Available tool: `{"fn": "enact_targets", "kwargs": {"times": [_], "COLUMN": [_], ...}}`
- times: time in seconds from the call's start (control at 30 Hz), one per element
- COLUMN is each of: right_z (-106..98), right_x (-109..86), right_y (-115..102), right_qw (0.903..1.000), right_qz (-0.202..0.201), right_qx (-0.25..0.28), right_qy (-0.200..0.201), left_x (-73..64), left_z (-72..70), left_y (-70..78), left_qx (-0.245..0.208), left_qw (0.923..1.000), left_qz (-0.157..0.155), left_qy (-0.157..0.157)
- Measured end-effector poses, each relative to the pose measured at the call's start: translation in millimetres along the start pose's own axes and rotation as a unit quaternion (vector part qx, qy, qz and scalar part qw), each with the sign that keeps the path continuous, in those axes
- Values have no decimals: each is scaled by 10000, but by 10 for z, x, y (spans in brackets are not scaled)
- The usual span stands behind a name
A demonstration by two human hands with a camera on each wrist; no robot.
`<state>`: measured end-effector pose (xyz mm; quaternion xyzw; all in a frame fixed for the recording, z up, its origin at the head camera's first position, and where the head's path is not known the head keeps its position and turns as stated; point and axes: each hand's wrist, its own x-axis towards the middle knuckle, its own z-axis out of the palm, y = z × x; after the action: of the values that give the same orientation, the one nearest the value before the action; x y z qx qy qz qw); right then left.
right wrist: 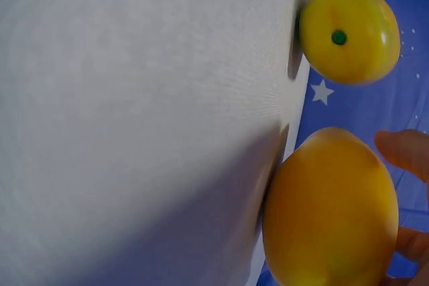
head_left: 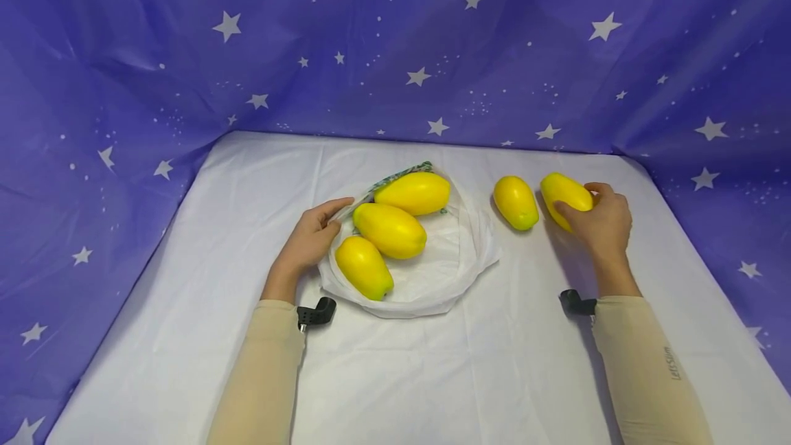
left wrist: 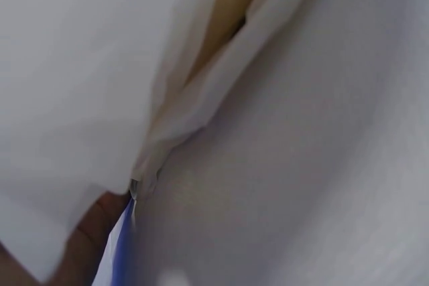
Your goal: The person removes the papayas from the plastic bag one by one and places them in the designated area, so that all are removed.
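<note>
A white plastic bag (head_left: 432, 287) lies with its mouth spread wide, holding three yellow papayas, one of them the middle papaya (head_left: 391, 231). At the bag's left rim, my left hand (head_left: 314, 235) pinches the plastic between thumb and fingers; the left wrist view shows only part of this hand beside the bag's folds (left wrist: 194, 112). My right hand (head_left: 601, 222) grips the rightmost papaya (head_left: 565, 199), thumb on its near side and fingers on its far right. Just left of that fruit, another papaya (head_left: 516, 203) sits on the table, also visible in the right wrist view.
A white cloth (head_left: 445, 376) covers the table. Blue-purple sheets (head_left: 383, 40) with white stars hang behind and along both sides. Each wrist carries a small black camera mount, such as the left mount (head_left: 316, 312).
</note>
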<state>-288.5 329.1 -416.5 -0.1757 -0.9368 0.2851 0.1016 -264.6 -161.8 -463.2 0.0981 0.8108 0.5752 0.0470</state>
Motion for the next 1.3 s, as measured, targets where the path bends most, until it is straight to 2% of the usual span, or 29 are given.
{"fn": "enact_targets", "kwargs": {"times": [0.1, 0.2, 0.33, 0.47, 0.6, 0.77, 0.97, 1.17, 1.23, 1.3], "right_z": [2, 8, 38, 110, 219, 419, 690, 942, 1010, 1063], "right_x": [-32, -110, -259, -403, -539, -697, -878, -1028, -1076, -1121], "right_y": [-53, -146, -399, -720, -972, -1196, -1369, -1519, -1555, -1571], "right_qw": [9997, 9987, 9895, 9691, 9478, 9227, 8954, 8601, 8557, 8574], "right_qz": [-57, -405, -1377, -2385, -3086, -3657, -4120, -4563, -4609, -4580], "right_qx": [-225, -306, -22, 415, 802, 1118, 1333, 1443, 1373, 1242], "right_qy": [-85, 40, 438, 463, 86, -485, -1033, -1766, -1911, -1993], "left_x": [-2, -5, -8, -12, -14, -17, -9, -3, -3, -5], "left_z": [-10, -19, -33, -46, -45, -40, -32, -29, -27, -23], "left_y": [4, 3, -4, 2, -1, 2, 39, 50, 34, 24], "left_qx": [19, 18, 59, 90, 43, 26, -10, -4, 29, 53], "left_qw": [10000, 10000, 10000, 9999, 10000, 10000, 9997, 9997, 9999, 10000], "left_qz": [13, 9, -26, -38, -27, -90, -234, -256, -166, -70], "left_qy": [-19, -40, 17, 84, 34, 34, -40, -34, -36, -44]}}
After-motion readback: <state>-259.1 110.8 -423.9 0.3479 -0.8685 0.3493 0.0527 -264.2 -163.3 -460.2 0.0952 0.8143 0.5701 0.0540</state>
